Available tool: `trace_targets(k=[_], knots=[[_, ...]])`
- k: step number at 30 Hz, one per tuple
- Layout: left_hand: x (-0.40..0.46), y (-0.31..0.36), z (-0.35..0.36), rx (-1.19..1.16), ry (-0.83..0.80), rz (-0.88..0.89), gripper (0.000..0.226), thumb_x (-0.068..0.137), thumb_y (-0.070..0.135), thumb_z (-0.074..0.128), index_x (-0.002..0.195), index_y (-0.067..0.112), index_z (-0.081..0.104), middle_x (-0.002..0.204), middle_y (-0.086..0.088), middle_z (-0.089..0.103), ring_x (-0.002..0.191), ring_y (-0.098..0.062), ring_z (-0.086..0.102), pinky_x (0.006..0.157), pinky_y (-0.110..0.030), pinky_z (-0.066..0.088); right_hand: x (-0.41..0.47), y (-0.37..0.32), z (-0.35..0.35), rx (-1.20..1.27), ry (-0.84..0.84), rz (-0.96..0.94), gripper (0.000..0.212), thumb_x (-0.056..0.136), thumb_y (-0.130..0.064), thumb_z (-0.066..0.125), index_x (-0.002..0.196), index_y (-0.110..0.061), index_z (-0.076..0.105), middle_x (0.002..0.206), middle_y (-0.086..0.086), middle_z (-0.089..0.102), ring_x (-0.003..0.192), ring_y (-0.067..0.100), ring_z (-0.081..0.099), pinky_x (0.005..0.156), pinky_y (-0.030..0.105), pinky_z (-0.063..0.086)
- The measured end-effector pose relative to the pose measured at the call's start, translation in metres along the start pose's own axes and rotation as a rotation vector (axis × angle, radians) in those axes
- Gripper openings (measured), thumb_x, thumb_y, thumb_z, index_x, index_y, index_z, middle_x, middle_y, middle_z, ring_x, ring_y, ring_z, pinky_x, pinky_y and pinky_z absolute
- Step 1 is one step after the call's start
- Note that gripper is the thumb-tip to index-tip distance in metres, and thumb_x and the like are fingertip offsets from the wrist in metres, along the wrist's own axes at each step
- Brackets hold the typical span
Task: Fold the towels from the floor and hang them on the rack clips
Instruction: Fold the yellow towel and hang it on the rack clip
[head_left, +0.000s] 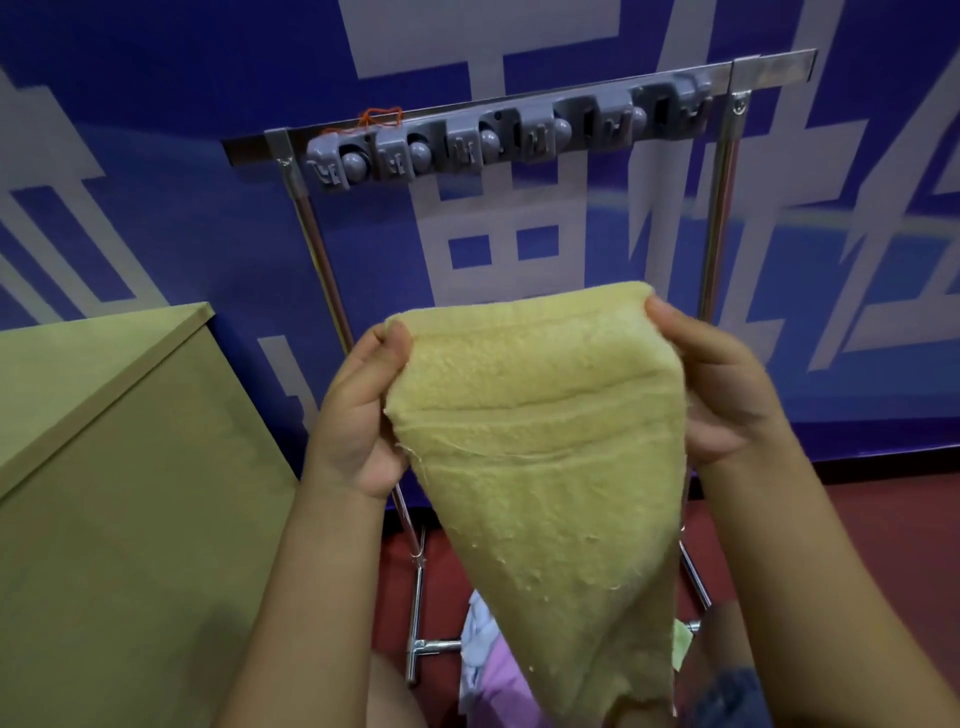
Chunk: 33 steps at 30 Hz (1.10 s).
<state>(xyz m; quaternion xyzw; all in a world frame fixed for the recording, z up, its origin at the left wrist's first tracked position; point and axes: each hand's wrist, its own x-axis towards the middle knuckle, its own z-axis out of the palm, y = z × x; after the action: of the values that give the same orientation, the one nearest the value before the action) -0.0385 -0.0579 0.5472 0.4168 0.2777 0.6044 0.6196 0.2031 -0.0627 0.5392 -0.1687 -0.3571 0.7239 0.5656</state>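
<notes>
A folded yellow towel (540, 467) hangs in front of me, narrowing to a point at the bottom. My left hand (358, 410) pinches its upper left corner with thumb in front. My right hand (727, 384) grips the upper right corner. Above and behind stands the metal rack (719, 218), its top bar carrying a grey strip of clips (498, 137), none of which holds a towel. On the red floor under the towel lie more towels (488, 660), white and pink, partly hidden.
A tan cabinet (114, 467) stands close on the left. The rack's legs and chrome foot (421, 649) rest on the red floor. A blue and white patterned wall (156, 208) lies behind the rack. An orange string (382, 117) is tied at the bar's left end.
</notes>
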Motion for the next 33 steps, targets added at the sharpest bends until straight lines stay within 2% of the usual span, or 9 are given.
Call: trace_targets(k=[2, 5, 8, 12, 15, 18, 20, 24, 33], knots=[[0.015, -0.014, -0.005, 0.013, 0.186, -0.088, 0.015, 0.08, 0.024, 0.067, 0.085, 0.012, 0.059, 0.084, -0.006, 0.069, 0.083, -0.021, 0.067, 0.074, -0.039, 0.058, 0.009, 0.005, -0.003, -0.111, 0.183, -0.003, 0.008, 0.083, -0.012, 0.064, 0.078, -0.013, 0.058, 0.06, -0.002, 0.056, 0.057, 0.007, 0.054, 0.06, 0.02, 0.047], [0.02, -0.034, -0.01, 0.188, 0.399, -0.097, 0.01, 0.088, 0.016, 0.064, 0.081, 0.01, 0.058, 0.083, -0.007, 0.068, 0.077, -0.021, 0.066, 0.069, -0.035, 0.056, 0.016, 0.021, -0.002, -0.256, 0.383, -0.041, 0.012, 0.093, -0.005, 0.05, 0.087, -0.001, 0.06, 0.06, 0.002, 0.065, 0.049, 0.008, 0.06, 0.046, 0.018, 0.051], [0.015, -0.041, -0.009, 0.288, 0.477, -0.04, 0.011, 0.089, 0.018, 0.064, 0.083, 0.011, 0.058, 0.085, -0.008, 0.066, 0.074, -0.02, 0.064, 0.063, -0.032, 0.052, 0.017, 0.035, -0.002, -0.416, 0.552, -0.081, 0.006, 0.091, -0.008, 0.058, 0.089, -0.003, 0.061, 0.076, 0.01, 0.068, 0.057, 0.011, 0.066, 0.048, 0.02, 0.052], [0.006, -0.035, 0.007, 0.369, 0.447, 0.026, 0.014, 0.091, 0.016, 0.06, 0.083, 0.01, 0.051, 0.07, -0.004, 0.058, 0.055, -0.011, 0.056, 0.049, -0.025, 0.049, 0.016, 0.041, 0.008, -0.492, 0.648, -0.191, 0.002, 0.089, -0.012, 0.062, 0.088, -0.01, 0.062, 0.082, 0.009, 0.07, 0.069, 0.015, 0.07, 0.059, 0.026, 0.058], [-0.006, -0.03, 0.021, 0.415, 0.364, 0.048, 0.014, 0.09, 0.013, 0.06, 0.082, 0.008, 0.05, 0.076, -0.009, 0.06, 0.068, -0.017, 0.063, 0.063, -0.038, 0.058, 0.013, 0.045, 0.02, -0.597, 0.625, -0.26, 0.002, 0.089, -0.017, 0.063, 0.087, -0.016, 0.063, 0.083, 0.009, 0.072, 0.08, 0.021, 0.072, 0.069, 0.035, 0.06], [-0.016, -0.026, 0.03, 0.484, 0.295, 0.077, 0.016, 0.089, 0.015, 0.062, 0.081, 0.006, 0.051, 0.08, -0.013, 0.064, 0.077, -0.025, 0.068, 0.069, -0.043, 0.06, 0.007, 0.05, 0.036, -0.74, 0.547, -0.327, 0.005, 0.087, -0.02, 0.065, 0.082, -0.021, 0.066, 0.08, 0.001, 0.072, 0.08, 0.017, 0.07, 0.071, 0.038, 0.06], [-0.021, -0.024, 0.035, 0.485, 0.249, 0.088, 0.016, 0.088, 0.016, 0.063, 0.081, 0.006, 0.053, 0.079, -0.013, 0.068, 0.079, -0.025, 0.07, 0.069, -0.04, 0.06, 0.003, 0.055, 0.046, -0.844, 0.475, -0.378, 0.003, 0.086, -0.022, 0.066, 0.083, -0.023, 0.068, 0.079, -0.004, 0.07, 0.08, 0.012, 0.067, 0.072, 0.034, 0.059], [-0.026, -0.021, 0.041, 0.444, 0.205, 0.11, 0.01, 0.086, 0.012, 0.064, 0.085, 0.003, 0.061, 0.081, -0.012, 0.071, 0.081, -0.024, 0.072, 0.073, -0.032, 0.059, -0.003, 0.056, 0.059, -0.983, 0.4, -0.466, 0.006, 0.082, -0.021, 0.069, 0.083, -0.027, 0.069, 0.085, -0.005, 0.067, 0.082, 0.004, 0.062, 0.068, 0.012, 0.051], [-0.03, -0.017, 0.042, 0.399, 0.167, 0.138, 0.007, 0.081, 0.0, 0.066, 0.084, 0.003, 0.061, 0.079, -0.009, 0.073, 0.079, -0.022, 0.073, 0.072, -0.028, 0.058, -0.008, 0.053, 0.063, -1.072, 0.335, -0.569, 0.019, 0.079, -0.017, 0.072, 0.081, -0.036, 0.067, 0.081, -0.011, 0.065, 0.082, 0.002, 0.062, 0.069, 0.01, 0.048]])
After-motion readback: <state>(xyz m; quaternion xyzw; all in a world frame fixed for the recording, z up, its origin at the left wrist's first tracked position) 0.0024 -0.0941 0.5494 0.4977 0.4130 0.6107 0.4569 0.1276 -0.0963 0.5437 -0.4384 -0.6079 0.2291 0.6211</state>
